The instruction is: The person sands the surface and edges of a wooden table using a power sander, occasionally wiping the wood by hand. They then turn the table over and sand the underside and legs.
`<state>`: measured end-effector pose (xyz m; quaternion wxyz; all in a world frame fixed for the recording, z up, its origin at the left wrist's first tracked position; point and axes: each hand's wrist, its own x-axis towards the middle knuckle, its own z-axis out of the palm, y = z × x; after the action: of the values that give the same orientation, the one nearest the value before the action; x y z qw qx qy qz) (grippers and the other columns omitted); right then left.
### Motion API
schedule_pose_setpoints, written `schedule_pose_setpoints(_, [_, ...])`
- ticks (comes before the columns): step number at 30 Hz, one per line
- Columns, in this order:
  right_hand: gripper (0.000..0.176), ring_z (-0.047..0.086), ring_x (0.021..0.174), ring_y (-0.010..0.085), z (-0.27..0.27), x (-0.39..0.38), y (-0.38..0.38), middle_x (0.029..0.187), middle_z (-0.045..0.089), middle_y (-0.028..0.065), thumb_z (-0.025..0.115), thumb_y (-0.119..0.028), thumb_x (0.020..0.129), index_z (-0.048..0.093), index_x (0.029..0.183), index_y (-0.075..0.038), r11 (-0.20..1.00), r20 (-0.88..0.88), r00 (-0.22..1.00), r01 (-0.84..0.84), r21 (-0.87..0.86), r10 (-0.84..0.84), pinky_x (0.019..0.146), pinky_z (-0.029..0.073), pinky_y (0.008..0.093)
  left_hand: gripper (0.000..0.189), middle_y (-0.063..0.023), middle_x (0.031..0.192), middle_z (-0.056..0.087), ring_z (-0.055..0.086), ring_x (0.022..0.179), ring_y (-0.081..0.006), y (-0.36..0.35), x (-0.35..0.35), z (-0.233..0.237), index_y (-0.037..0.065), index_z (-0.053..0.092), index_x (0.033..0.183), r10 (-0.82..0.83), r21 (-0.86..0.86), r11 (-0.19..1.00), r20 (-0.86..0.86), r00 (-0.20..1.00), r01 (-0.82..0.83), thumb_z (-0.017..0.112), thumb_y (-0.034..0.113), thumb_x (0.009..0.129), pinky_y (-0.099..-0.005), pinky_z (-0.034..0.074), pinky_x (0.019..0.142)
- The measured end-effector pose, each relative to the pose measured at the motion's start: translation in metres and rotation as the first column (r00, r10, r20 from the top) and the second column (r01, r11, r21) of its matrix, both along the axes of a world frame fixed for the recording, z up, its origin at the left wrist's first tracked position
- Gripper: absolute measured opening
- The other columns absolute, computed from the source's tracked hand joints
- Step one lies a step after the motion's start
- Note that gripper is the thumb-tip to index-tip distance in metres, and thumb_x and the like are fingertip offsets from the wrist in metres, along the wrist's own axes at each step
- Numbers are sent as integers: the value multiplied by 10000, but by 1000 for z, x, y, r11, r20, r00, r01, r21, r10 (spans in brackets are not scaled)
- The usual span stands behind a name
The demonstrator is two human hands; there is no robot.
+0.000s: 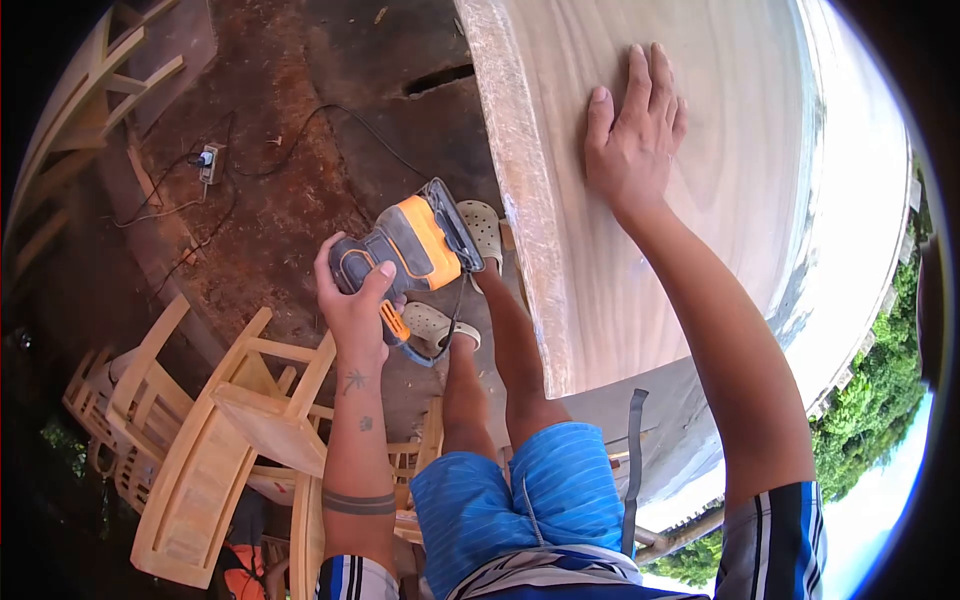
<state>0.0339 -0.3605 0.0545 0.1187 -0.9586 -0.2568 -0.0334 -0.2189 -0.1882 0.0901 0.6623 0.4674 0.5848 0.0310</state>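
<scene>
My left hand (355, 290) is wrapped around the body of an orange and black electric sander (405, 245). The sander is held in the air beside the board, its flat pad turned toward the board's edge and not touching it. A cord trails from the tool. My right hand (640, 140) rests palm down on the wide wooden board (640, 290), fingers stretched out and holding nothing. The board's top has a smooth wavy grain, and its near edge looks rough and pale.
Wooden chairs (200, 460) stand at the lower left, and more wooden frames (85, 110) at the upper left. An outlet box (212, 163) with a plug and cords lies on the stained floor (270, 90). My feet in clogs (482, 228) are below the sander.
</scene>
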Motion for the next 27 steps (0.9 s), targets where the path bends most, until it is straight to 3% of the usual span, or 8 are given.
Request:
schedule_pose_setpoints(2, [613,228,1521,332,9,-1,3,1616,298,168,457,-328,986,356,1531,-65,944,-67,943,-329,-15,327,1224,157,510,684,-133,1155,568,623,782,-199,-9,-25,-2,150,410,1436,133,-42,990,-30,991,-134,727,85,835,-306,541,549])
schedule_pose_setpoints(7, [732,143,1547,350,35,-108,-5,1665,174,176,500,-404,979,303,1547,13,804,-417,753,-589,-82,509,1242,144,496,684,-143,1137,567,619,779,-221,-12,-71,-7,161,390,1445,257,-46,964,-69,964,-261,716,139,844,-314,523,537])
schedule_pose_setpoints(11, [711,89,1566,196,45,-164,-85,1700,124,28,455,-469,1019,258,1598,-107,396,-702,277,-918,8,656,1256,152,431,671,-136,1136,566,616,790,-213,-6,-92,-12,153,406,1435,279,-53,957,-76,957,-284,717,132,841,-308,529,542])
schedule_pose_setpoints(14, [656,97,1564,180,35,-102,-82,1699,116,-43,432,-507,1021,260,1603,-258,208,-494,206,-977,-51,845,1263,135,444,667,-128,1144,561,616,806,-206,-2,-103,-14,152,414,1430,238,-61,968,-76,968,-243,716,116,836,-303,532,544])
schedule_pose_setpoints(17, [621,194,1541,288,27,-4,0,1671,226,47,383,-564,1027,312,1583,-295,625,-278,654,-755,-197,704,1246,122,531,681,-118,1165,547,615,821,-196,0,-115,-26,149,411,1434,195,-77,978,-25,981,-196,720,103,829,-294,539,558])
schedule_pose_setpoints(19, [627,146,1541,376,5,41,43,1669,174,175,362,-491,1056,294,1593,-174,934,-17,943,-333,-134,334,1237,121,518,695,-117,1168,542,616,827,-193,-3,-116,-29,149,405,1440,199,-128,972,12,980,-196,721,95,823,-290,545,569])
schedule_pose_setpoints(24, [666,149,1533,410,19,-65,38,1662,174,193,485,-381,1016,316,1552,-23,856,-225,845,-512,-74,486,1229,139,544,725,-117,1137,554,625,817,-187,-18,-107,-39,146,397,1436,242,-248,947,138,960,-203,741,106,800,-292,551,581])
schedule_pose_setpoints(27, [659,115,1563,278,49,-141,-41,1688,159,84,478,-389,1014,303,1578,-96,576,-666,516,-802,-156,538,1244,128,526,769,-115,1105,571,637,814,-182,-25,-101,-43,130,389,1425,309,-322,916,186,933,-240,770,107,757,-291,558,592])
